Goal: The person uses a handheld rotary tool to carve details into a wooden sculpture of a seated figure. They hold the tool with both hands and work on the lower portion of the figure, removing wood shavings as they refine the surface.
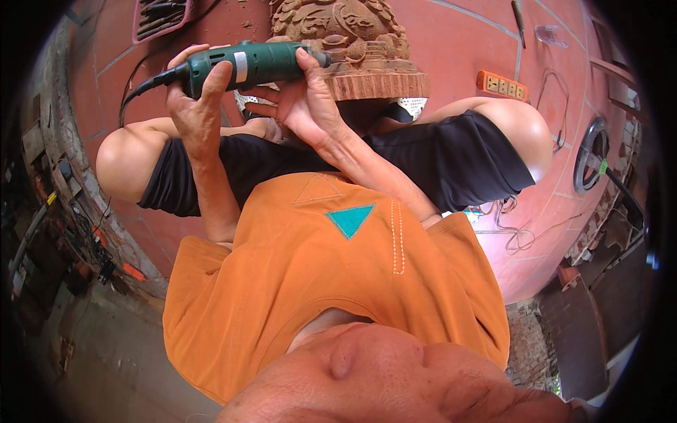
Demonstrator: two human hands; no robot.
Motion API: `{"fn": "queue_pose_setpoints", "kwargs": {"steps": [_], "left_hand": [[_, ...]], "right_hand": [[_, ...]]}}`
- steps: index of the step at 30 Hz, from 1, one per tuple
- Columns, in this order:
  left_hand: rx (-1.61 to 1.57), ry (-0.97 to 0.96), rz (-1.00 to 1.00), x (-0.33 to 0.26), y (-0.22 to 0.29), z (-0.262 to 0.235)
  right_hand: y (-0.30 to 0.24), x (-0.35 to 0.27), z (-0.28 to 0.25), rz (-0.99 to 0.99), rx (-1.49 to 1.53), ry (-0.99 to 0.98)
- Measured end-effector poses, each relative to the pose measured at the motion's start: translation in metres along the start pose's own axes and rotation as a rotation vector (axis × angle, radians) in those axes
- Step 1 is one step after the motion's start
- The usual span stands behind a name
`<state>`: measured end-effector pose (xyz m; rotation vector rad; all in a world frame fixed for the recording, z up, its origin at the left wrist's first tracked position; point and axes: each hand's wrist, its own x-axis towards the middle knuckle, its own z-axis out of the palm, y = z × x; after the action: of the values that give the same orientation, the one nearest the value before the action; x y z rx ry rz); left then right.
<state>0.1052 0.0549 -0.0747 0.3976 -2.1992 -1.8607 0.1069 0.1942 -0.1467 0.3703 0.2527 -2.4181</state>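
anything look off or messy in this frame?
Mostly tidy. Both hands grip the green power tool against the carved wooden piece: left hand, right hand. Loose thin wires lie tangled on the red tiled floor, near an orange power strip.

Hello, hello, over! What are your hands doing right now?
Left hand and right hand both grip the green power tool. Tip at the wood carving. Nothing between. Over.

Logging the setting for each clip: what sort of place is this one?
Probably an informal wood-carving workspace on a red tiled floor. Both hands grip a green corded rotary power tool at a carved brown wooden sculpture, and an orange plastic socket strip lies on the tiles.
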Motion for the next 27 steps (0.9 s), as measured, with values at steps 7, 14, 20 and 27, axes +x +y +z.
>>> {"fn": "queue_pose_setpoints", "kwargs": {"steps": [7,14,20,27], "left_hand": [[0.077,0.028,-0.025,-0.006,0.008,0.000],[0.068,0.044,0.010,-0.010,0.011,-0.006],[0.051,0.052,0.021,-0.011,0.007,-0.013],[0.075,0.071,0.060,-0.013,0.002,-0.020]], "right_hand": [[0.003,0.000,-0.002,0.019,-0.028,-0.024],[0.007,-0.001,0.003,0.032,-0.007,-0.050],[0.011,0.000,0.005,0.052,0.009,-0.079],[0.015,0.000,0.007,0.081,0.033,-0.072]]}}
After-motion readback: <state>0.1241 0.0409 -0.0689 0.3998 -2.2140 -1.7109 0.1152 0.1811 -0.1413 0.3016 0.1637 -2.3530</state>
